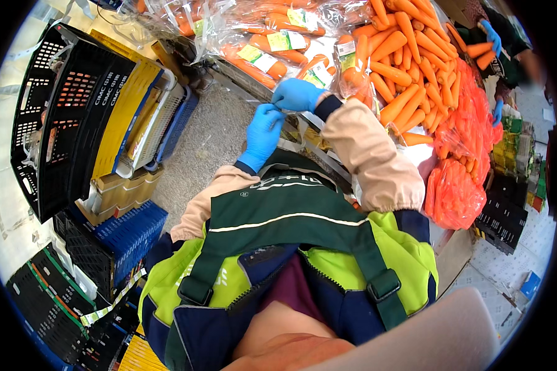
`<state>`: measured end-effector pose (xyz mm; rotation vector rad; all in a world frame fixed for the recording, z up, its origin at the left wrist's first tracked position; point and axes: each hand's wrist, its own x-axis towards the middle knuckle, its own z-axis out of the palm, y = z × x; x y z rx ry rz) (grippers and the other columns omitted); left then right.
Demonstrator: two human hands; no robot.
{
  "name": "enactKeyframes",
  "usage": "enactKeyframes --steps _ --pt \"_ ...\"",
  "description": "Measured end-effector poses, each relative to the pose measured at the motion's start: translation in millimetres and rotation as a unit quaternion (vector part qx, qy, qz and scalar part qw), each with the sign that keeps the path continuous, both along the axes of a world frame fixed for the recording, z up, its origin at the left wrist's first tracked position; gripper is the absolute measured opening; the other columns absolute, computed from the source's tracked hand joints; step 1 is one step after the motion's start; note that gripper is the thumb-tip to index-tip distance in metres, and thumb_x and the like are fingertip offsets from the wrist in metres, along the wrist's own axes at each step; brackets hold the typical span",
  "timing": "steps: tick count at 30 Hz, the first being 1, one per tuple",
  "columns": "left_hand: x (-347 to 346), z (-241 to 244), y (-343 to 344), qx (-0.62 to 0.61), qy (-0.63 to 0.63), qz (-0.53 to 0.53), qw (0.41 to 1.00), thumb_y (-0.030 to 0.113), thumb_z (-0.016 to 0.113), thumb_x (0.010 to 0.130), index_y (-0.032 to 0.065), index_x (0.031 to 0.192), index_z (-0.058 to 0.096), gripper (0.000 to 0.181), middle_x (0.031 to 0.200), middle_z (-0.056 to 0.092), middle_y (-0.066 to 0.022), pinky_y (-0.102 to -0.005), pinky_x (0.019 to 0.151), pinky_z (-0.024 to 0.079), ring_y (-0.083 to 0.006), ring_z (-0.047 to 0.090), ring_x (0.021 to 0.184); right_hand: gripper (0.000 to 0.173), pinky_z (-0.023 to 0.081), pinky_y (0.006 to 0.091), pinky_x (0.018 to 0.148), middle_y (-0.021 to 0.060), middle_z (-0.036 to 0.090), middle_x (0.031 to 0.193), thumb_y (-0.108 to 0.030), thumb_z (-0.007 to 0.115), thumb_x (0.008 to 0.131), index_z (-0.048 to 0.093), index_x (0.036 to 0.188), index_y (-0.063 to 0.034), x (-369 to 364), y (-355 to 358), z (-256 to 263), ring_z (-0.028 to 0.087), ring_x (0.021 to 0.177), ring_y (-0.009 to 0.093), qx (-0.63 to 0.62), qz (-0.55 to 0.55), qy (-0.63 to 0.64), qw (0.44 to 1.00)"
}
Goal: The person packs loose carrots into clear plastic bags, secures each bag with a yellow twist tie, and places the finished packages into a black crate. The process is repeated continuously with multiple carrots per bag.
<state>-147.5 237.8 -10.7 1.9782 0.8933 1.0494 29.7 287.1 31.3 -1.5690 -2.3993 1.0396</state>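
Note:
My left hand and my right hand, both in blue gloves, meet in front of my dark green apron at the table's near edge. Their fingertips are pinched close together. Whether something small sits between them is too hidden to tell. Just beyond my right hand lie labelled clear bags of carrots, among them one bag close to the knuckles and another bag to its left. Right of these, an upright labelled bag of carrots leans by a heap of loose carrots.
Red plastic bags of carrots hang over the table's right side. Across the heap, a co-worker's gloved hand holds carrots. At left stand stacked black crates, yellow crates and blue crates. Grey floor shows between crates and table.

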Motion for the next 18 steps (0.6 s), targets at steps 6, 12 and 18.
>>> enactKeyframes --steps 6,12,18 --pt "1 1 0 0.085 0.214 -0.039 0.972 0.011 0.062 0.081 0.0084 0.094 0.064 0.013 0.092 0.061 -0.0119 -0.0396 0.067 0.050 -0.0314 0.062 0.083 0.025 0.047 0.0440 0.059 0.0193 0.061 0.069 -0.028 0.059 0.073 0.069 0.073 -0.0054 -3 30 -29 0.057 0.062 0.038 -0.035 0.082 -0.131 0.987" --pt "1 18 2 -0.226 0.104 -0.013 0.968 0.014 0.069 0.080 0.0052 0.093 0.063 0.016 0.094 0.066 -0.0151 -0.0366 0.074 0.052 -0.0307 0.066 0.085 0.018 0.049 0.0442 0.068 0.0142 0.064 0.078 -0.020 0.059 0.078 0.067 0.089 -0.0086 -20 -44 22 0.062 0.078 0.034 0.206 -0.168 0.014 0.964" --pt "5 19 8 -0.265 0.124 -0.041 0.955 0.016 0.074 0.078 0.0027 0.099 0.064 0.027 0.085 0.067 -0.0105 -0.0323 0.071 0.052 -0.0170 0.064 0.076 0.004 0.050 0.0384 0.063 0.0090 0.062 0.072 -0.011 0.061 0.075 0.064 0.077 -0.0118 -35 -101 11 0.064 0.069 0.028 0.228 -0.185 -0.199 0.935"
